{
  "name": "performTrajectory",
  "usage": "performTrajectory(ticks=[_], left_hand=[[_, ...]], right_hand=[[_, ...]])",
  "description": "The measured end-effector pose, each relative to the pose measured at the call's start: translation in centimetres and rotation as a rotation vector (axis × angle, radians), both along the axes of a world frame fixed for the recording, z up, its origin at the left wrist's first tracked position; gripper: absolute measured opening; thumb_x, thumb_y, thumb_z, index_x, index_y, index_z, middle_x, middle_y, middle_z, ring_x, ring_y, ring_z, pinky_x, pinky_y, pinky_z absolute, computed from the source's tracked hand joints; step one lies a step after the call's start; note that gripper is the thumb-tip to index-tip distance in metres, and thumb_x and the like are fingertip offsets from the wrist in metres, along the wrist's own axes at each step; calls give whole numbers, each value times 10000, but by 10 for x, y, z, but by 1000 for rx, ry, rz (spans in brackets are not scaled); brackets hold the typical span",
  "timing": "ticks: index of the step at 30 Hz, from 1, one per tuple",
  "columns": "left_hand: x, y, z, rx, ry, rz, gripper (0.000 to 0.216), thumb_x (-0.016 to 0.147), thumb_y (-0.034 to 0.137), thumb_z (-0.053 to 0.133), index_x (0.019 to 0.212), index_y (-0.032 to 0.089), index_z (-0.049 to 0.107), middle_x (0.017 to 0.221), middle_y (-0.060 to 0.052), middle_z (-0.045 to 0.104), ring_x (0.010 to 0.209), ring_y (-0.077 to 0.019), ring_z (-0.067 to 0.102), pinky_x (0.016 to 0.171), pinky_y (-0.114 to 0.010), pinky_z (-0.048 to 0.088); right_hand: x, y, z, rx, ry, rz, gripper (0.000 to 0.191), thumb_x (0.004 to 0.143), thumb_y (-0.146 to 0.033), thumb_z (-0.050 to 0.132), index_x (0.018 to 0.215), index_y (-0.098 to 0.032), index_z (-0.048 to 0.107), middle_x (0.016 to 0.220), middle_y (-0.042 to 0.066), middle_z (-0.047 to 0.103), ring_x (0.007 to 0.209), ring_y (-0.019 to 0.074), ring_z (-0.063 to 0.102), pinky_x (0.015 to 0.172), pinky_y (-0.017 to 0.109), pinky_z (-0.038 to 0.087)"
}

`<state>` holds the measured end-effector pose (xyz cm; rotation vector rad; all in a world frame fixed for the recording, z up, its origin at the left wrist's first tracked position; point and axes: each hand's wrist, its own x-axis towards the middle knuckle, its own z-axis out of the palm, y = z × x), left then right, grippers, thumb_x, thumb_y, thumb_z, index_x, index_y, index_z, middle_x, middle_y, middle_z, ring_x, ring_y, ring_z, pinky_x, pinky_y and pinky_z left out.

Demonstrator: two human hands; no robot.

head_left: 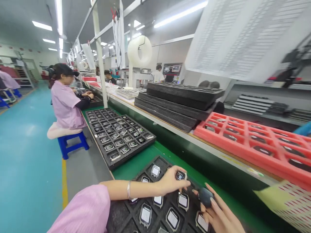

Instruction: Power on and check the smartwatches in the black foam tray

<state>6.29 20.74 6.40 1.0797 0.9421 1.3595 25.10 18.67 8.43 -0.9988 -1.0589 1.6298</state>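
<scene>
My left hand [171,182] reaches across a black foam tray [126,213] and pinches a small square watch case [181,175] at the tray's far edge. My right hand [218,212] is low at the right, its fingers curled around a dark rounded part [205,196]. The tray's pockets hold several square watch cases [145,214] with pale faces. A thin bracelet [129,190] circles my left wrist, and a pink sleeve covers that arm.
A second black tray [119,136] full of watch cases lies farther along the green bench. Stacked black foam trays [179,103] and a red tray [255,142] sit on the raised shelf. A co-worker [66,100] in pink sits on a blue stool to the left, beside a blue aisle.
</scene>
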Motion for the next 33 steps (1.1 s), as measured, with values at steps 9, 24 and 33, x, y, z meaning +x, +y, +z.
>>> performTrajectory(ticks=[9, 24, 33], left_hand=[[-9, -6, -19, 70, 126, 13, 391, 717, 228, 679, 1048, 124, 498, 615, 66, 547, 434, -62, 483, 444, -182, 385], [-24, -32, -5, 146, 413, -119, 332, 735, 134, 563, 1063, 172, 533, 647, 68, 503, 515, -92, 473, 562, -221, 401], [-13, -29, -10, 248, 529, -136, 327, 705, 95, 552, 1024, 168, 533, 833, 10, 552, 744, -142, 517, 745, -267, 420]], right_hand=[[2, -14, 0, 142, 134, 45, 480, 775, -321, 746, 1214, -209, 587, 898, 77, 684, 543, 115, 522, 521, 249, 436], [-3, -23, -9, 118, 205, 241, 487, 765, -352, 712, 1208, -189, 595, 869, 90, 682, 467, 101, 501, 443, 231, 378], [4, -18, -12, 151, 69, 175, 448, 765, -296, 746, 1192, -207, 644, 920, 86, 679, 535, 118, 554, 485, 247, 453]])
